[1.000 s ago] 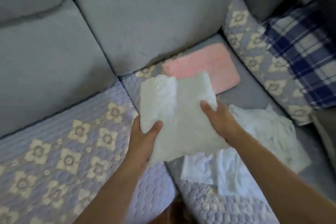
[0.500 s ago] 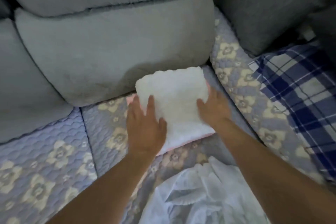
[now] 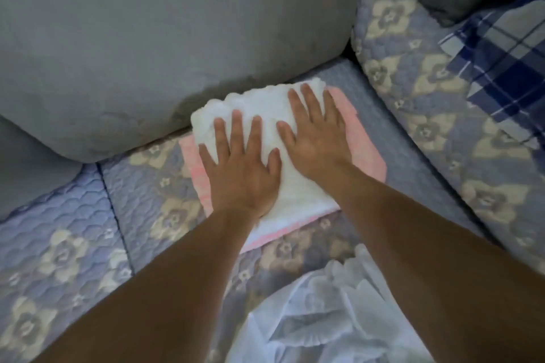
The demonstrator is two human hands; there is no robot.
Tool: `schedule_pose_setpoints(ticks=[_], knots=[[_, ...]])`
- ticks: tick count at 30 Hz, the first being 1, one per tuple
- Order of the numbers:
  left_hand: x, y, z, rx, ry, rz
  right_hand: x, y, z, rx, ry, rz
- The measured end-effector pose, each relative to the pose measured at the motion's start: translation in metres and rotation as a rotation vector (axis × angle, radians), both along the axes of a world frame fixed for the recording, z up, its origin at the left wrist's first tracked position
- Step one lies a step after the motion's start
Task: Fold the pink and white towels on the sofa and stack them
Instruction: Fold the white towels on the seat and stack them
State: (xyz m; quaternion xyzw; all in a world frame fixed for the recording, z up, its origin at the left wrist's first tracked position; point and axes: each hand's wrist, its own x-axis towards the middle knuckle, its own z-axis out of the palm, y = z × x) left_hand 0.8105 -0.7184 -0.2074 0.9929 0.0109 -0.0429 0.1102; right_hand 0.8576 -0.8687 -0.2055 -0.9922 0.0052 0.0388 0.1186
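Beneath both palms, largely hidden: the middle of the folded white towel, with only its bumpy far edge and its near right corner showing plainly. Under that, a folded pink towel, seen just as a border – a strip on the left, a wider band on the right, a thin line along the near edge. Number of folds in either towel impossible to make out. Cut off by the bottom edge: a crumpled sheer white cloth, partly covered by the right forearm. Cut off at the right edge: a blue-and-white plaid fabric, its full shape unclear.

Around all this, a sofa seat under a quilted lavender cover patterned with cream flowers, plump grey back cushions behind and to the left, another covered section rising on the right. Dim, soft light; nothing of the room beyond the sofa visible.

Stacked at the back of the seat, against the grey cushion – white towel on pink. Left hand flat on the near left part of the white towel, fingers straight and spread. Right hand flat just beside it on the far right part, fingers straight and pointing toward the cushion, thumbs nearly meeting.
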Motion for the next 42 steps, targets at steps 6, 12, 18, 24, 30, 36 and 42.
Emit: schedule_pose_setpoints(ticks=[6,12,18,24,30,36,42], knots=[[0.011,0.008,0.066,-0.03,0.276,-0.031,0.001,-0.002,0.069,0.055,0.17,0.03],[-0.128,0.051,0.133,-0.326,0.032,-0.123,-0.221,-0.029,0.112,0.329,-0.17,-0.341],[-0.28,0.087,0.078,-0.173,0.761,-0.129,-0.428,-0.011,0.08,0.295,0.613,-0.385],[-0.313,0.061,0.021,0.033,0.908,-0.562,-0.452,0.025,0.034,0.387,0.726,-0.271],[-0.307,0.064,0.041,0.004,0.593,-0.329,-0.441,0.034,0.046,0.416,0.94,-0.305],[-0.311,0.115,0.172,-0.797,0.4,0.279,-0.426,0.072,0.136,0.501,0.683,-0.409],[-0.311,0.213,0.368,-1.015,0.223,0.102,-0.397,0.128,0.288,0.518,0.116,-0.301]])
